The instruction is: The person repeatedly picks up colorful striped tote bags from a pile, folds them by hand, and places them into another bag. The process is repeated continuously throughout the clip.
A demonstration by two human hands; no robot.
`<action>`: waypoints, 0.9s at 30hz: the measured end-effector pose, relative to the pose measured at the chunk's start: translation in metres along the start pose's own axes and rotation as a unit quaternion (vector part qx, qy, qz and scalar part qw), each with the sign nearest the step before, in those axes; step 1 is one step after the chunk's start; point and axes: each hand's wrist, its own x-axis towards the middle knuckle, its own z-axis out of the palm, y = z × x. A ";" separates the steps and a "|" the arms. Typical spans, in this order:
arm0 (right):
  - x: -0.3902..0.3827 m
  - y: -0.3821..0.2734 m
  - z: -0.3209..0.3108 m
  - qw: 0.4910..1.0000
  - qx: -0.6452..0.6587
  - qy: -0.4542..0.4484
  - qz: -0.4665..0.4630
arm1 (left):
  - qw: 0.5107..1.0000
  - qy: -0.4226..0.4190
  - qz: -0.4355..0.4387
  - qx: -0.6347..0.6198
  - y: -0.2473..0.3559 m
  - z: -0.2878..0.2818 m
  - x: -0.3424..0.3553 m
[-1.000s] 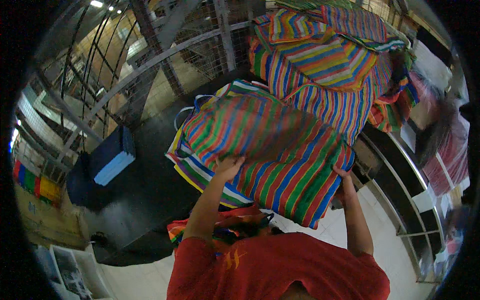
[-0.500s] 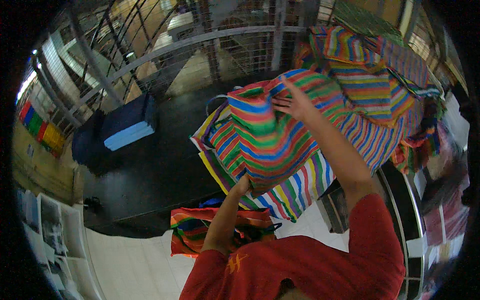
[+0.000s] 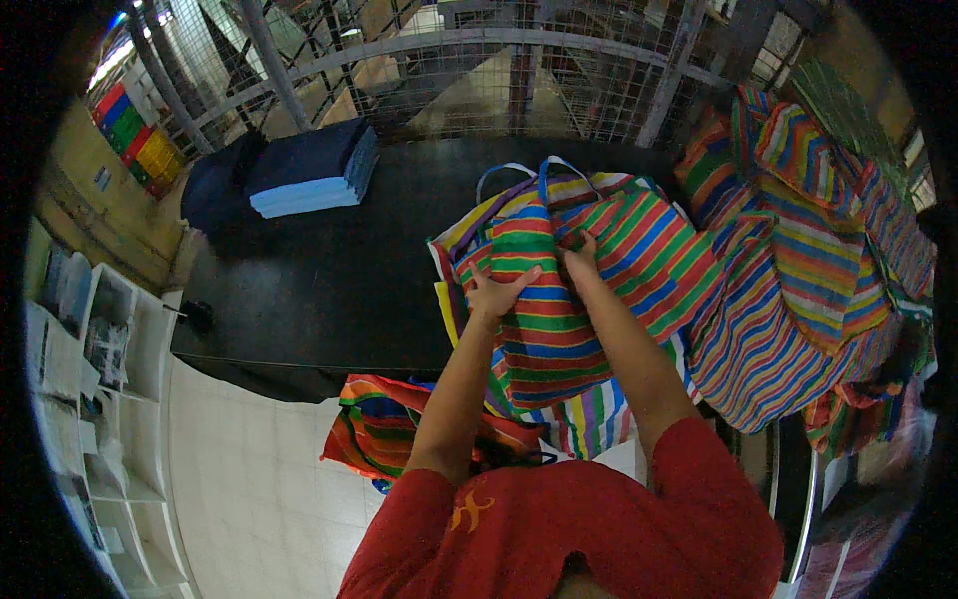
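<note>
Both forearms come in over the near edge of the black tabletop (image 3: 289, 290), elbows bent and apart, hands close together on a red, green and blue striped bag (image 3: 544, 344). That bag lies toward the right half of the tabletop, its lower end reaching the near edge, one part folded over the rest. The left hand (image 3: 501, 293) rests palm down on the folded part, thumb stretched toward the right and fingers pointing away from the body; its grip is loose and spread, pressing rather than clasping. The right hand (image 3: 580, 262) angles inward at the fold's right side, thumb and fingers slightly bent at the cloth; whether its grip pinches the fabric, I cannot tell. A white, yellow and purple striped bag (image 3: 589, 417) lies beneath. More striped bags (image 3: 798, 270) are heaped at the right end, and a folded blue stack (image 3: 311, 175) sits near the far left corner.
</note>
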 end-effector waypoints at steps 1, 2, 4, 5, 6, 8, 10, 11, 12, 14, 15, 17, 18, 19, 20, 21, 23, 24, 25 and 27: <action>-0.008 -0.011 0.003 0.996 0.077 -0.030 0.038 | 0.996 -0.038 -0.080 0.017 -0.001 -0.002 0.009; -0.028 -0.036 0.004 0.983 0.153 -0.065 0.078 | 0.994 -0.006 -0.106 -0.001 -0.012 -0.008 0.018; -0.043 -0.047 -0.012 0.944 0.300 -0.105 0.089 | 0.988 0.026 -0.146 -0.033 -0.038 0.002 0.031; -0.040 -0.049 -0.019 0.918 0.373 -0.126 0.054 | 0.988 0.033 -0.137 -0.066 -0.054 0.009 0.042; -0.038 -0.054 -0.023 0.883 0.446 -0.147 0.017 | 0.986 0.042 -0.128 -0.099 -0.069 0.016 0.054; -0.054 -0.077 -0.024 0.896 0.401 -0.191 0.026 | 0.987 0.105 -0.074 -0.091 -0.091 0.019 0.064; -0.073 -0.091 -0.023 0.914 0.337 -0.225 0.034 | 0.984 0.014 -0.091 -0.155 -0.091 0.013 0.074; -0.080 -0.098 -0.026 0.928 0.302 -0.216 0.018 | 0.977 -0.035 -0.097 -0.186 -0.084 0.010 0.075; -0.084 -0.107 -0.038 0.955 0.195 -0.219 -0.054 | 0.963 -0.075 -0.034 -0.257 -0.080 0.007 0.073; -0.116 -0.155 -0.082 0.961 -0.028 -0.207 -0.178 | 0.905 -0.160 0.080 -0.385 -0.048 -0.016 0.027; -0.135 -0.177 -0.094 0.914 -0.232 -0.104 -0.316 | 0.895 -0.158 0.128 -0.396 -0.038 -0.038 0.007; -0.169 -0.221 -0.121 0.764 -0.455 0.004 -0.457 | 0.882 -0.175 0.222 -0.377 -0.019 -0.084 -0.027; -0.181 -0.240 -0.134 0.725 -0.495 0.008 -0.479 | 0.875 -0.202 0.269 -0.348 -0.007 -0.106 -0.042; -0.188 -0.248 -0.139 0.712 -0.498 -0.009 -0.495 | 0.869 -0.219 0.319 -0.307 0.004 -0.129 -0.057; -0.196 -0.253 -0.142 0.699 -0.503 -0.027 -0.508 | 0.860 -0.239 0.365 -0.266 0.013 -0.151 -0.073; -0.200 -0.254 -0.142 0.687 -0.504 -0.047 -0.522 | 0.856 -0.259 0.397 -0.207 0.019 -0.173 -0.087; -0.201 -0.254 -0.141 0.739 -0.415 -0.158 -0.506 | 0.835 -0.294 0.451 -0.116 0.023 -0.215 -0.113; -0.207 -0.252 -0.135 0.758 -0.368 -0.215 -0.493 | 0.820 -0.309 0.474 -0.085 0.023 -0.235 -0.126; -0.226 -0.265 -0.124 0.759 -0.339 -0.246 -0.498 | 0.805 -0.319 0.494 -0.081 0.023 -0.254 -0.137; -0.256 -0.275 -0.106 0.780 -0.247 -0.373 -0.438 | 0.786 -0.340 0.512 -0.069 0.023 -0.292 -0.167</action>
